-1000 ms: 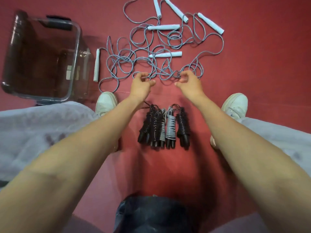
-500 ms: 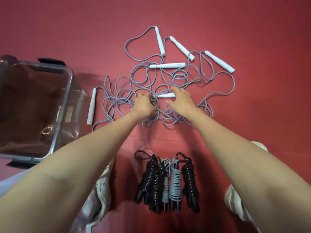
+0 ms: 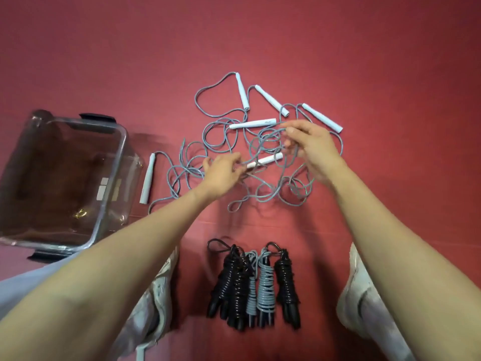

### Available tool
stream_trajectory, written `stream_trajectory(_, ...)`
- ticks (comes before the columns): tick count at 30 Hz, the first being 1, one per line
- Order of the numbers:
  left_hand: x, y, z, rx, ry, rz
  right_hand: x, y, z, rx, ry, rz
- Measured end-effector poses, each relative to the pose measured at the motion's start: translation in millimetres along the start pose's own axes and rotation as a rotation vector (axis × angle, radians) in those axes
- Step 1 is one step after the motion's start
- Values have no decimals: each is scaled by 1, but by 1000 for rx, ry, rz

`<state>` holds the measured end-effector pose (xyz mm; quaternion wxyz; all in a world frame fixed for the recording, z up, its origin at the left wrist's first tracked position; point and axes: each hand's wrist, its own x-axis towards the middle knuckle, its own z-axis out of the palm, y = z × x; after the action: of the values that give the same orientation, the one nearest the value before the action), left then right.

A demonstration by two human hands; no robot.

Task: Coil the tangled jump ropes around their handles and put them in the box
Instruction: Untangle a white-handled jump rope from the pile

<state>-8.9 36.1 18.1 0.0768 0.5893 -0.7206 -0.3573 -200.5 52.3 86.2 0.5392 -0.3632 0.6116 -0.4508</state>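
Your left hand (image 3: 223, 173) reaches into the tangled grey jump ropes (image 3: 265, 140). Its fingertips are drawn together, pinching a strand of cord just at nine o'clock of a pale blue handle (image 3: 265, 160). Your right hand (image 3: 315, 149), at two o'clock of the left one, pinches another strand between thumb and forefinger and holds it raised above the heap, with the other fingers loosely curled behind. The tangle lies spread on the red floor (image 3: 364, 61). Four more pale handles fan out along its rim from twelve to two o'clock.

A sixth handle (image 3: 147, 178) lies at nine o'clock, just beside the wall of the clear plastic box (image 3: 124, 142). The box stands open, with black latches at its ends.

At six o'clock of the tangle, well apart from it, a row of coiled ropes (image 3: 255, 285) lies outside the box, black ones and grey ones wound around their handles. The row sits between your two white shoes (image 3: 153, 303).
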Motion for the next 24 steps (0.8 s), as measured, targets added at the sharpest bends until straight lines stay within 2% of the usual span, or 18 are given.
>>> stream_trajectory(4,-27,11,-24,-355,118,12,-19,-20,-11,-12,106,3)
stream_trajectory(7,-49,34,-54,-647,182,50,-34,-23,-10,-386,170,-45)
stream_trajectory(9,-59,47,-72,-719,114,98,-49,-30,-7,-687,54,-118)
stream_trajectory(12,-79,68,-89,-675,5,187,-72,-45,5,-769,-216,-260)
stream_trajectory(14,-93,83,-99,-683,49,233,-83,-60,14,-724,-263,-242)
stream_trajectory(17,-109,95,-109,-694,92,269,-93,-78,17,-690,-141,-285)
stream_trajectory(19,-114,87,-109,-652,41,222,-98,-88,15,-560,-22,-298)
stream_trajectory(20,-115,76,-107,-539,-14,176,-102,-93,13,-462,37,-286)
stream_trajectory(22,-121,48,-99,-166,-121,53,-107,-99,6,-288,162,-270)
stream_trajectory(23,-124,35,-96,-65,-100,-2,-109,-101,0,-284,222,-280)
stream_trajectory(24,-127,25,-95,-80,-33,-51,-111,-103,-5,-347,261,-297)
